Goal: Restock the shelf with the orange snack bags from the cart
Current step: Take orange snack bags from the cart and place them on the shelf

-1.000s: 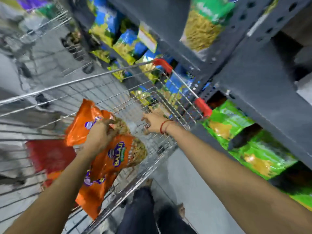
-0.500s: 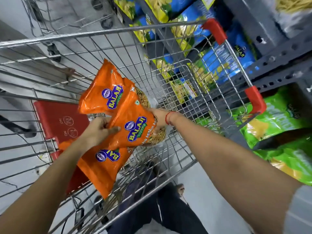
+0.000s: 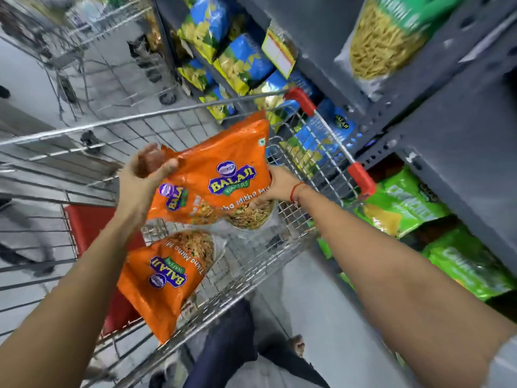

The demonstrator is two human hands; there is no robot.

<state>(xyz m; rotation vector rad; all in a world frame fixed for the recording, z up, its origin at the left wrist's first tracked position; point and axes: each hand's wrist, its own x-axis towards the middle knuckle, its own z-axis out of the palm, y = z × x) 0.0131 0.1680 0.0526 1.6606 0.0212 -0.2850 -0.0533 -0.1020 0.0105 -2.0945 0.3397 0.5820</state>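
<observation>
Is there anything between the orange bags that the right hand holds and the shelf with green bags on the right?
Yes. The cart's wire end wall and its handle bar stand between the orange snack bags, gripped by the right hand, and the shelf rack with green bags. They probably must be lifted over it.

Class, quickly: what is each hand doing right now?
Left hand: pinching the left edge of the held orange bags.
Right hand: gripping their right edge.
</observation>
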